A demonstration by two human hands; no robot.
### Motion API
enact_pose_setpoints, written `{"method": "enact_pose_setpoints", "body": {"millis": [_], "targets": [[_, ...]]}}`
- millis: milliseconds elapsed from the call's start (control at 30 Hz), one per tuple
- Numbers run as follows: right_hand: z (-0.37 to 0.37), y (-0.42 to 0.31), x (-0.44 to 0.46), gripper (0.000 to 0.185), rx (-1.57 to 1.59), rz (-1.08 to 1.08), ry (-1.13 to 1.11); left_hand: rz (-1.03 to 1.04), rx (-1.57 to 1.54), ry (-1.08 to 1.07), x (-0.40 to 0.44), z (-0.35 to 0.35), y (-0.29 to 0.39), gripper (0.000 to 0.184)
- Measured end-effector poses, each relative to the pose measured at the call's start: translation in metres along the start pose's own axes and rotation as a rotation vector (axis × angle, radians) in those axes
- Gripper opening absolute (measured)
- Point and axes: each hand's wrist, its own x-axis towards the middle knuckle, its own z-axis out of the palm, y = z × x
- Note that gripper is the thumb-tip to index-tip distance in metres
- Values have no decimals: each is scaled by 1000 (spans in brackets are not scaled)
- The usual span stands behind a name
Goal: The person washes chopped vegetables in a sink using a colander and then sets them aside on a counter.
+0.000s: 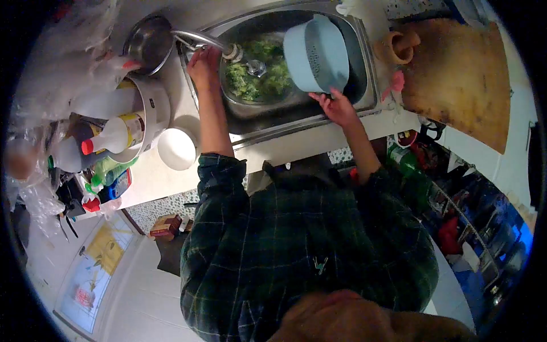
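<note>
My left hand is at the base of the tap, on the sink's left edge, its fingers curled around the tap handle, which they mostly cover. With my right hand I grip the near rim of a light blue colander. This colander is tilted on its side in the right part of the steel sink. Left of it, chopped leafy greens lie in what looks like a round bowl under the spout. Whether water is running is hard to tell.
A metal bowl sits left of the tap. Nearer are a white bowl and a white tub with bottles. On the right, a wooden board lies beside a clay mortar. A crowded rack stands lower right.
</note>
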Motion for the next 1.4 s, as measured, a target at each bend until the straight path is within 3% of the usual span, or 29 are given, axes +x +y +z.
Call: {"method": "enact_pose_setpoints", "body": {"millis": [33, 67, 133, 200, 267, 300, 333, 367, 400, 433, 467, 533, 733, 800, 867, 967, 1100, 1167, 1267, 1400], "targets": [[-6, -6, 8, 51, 207, 155, -19, 17, 25, -28, 7, 13, 1, 13], [-2, 1, 9, 51, 211, 147, -17, 29, 51, -51, 11, 21, 0, 14], [14, 19, 9, 42, -310, -342, 240, 48, 108, -64, 21, 29, -3, 14], [9, 27, 8, 34, -223, -340, 306, 62, 174, -64, 20, 13, -10, 15], [10, 39, 10, 34, -757, -712, 216, 78, 339, -144, 20, -13, -18, 16], [7, 37, 10, 46, -822, -736, 218, 135, 516, -221, 18, -36, -35, 14], [9, 38, 6, 46, -825, -722, 217, 566, 1142, -228, 20, -69, -63, 17], [14, 43, 0, 52, -911, -819, 292, 353, 1593, -278, 5, -82, -75, 23], [20, 48, -5, 59, -998, -916, 372, 430, 1573, -539, 11, -124, -119, 27], [29, 49, -5, 66, -958, -960, 435, 300, 1450, -712, -15, -125, -124, 32], [34, 47, -3, 66, -964, -956, 438, 295, 1447, -707, -34, -120, -126, 32], [39, 43, 1, 66, -1058, -1058, 405, 191, 1940, -988, -65, -106, -122, 41], [32, 39, 22, 65, -1064, -1094, 422, -176, 2079, -1067, -102, -91, -102, 53], [28, 46, 16, 65, -1036, -1092, 449, -218, 2028, -998, -111, -98, -101, 52], [28, 51, 13, 61, -1007, -1087, 607, -367, 2022, -967, -113, -97, -101, 53], [18, 55, 13, 59, -906, -1069, 474, -361, 2028, -964, -116, -90, -95, 54], [10, 57, 26, 57, -678, -1024, 468, -449, 2025, -980, -117, -82, -87, 54], [8, 62, 32, 56, -638, -1058, 312, -375, 2005, -948, -117, -89, -93, 54], [28, 82, 51, 54, -647, -1186, 250, -415, 1968, -1001, -113, -98, -105, 54], [23, 82, 70, 57, -505, -1250, 344, -408, 1936, -1003, -115, -95, -98, 54]]}}
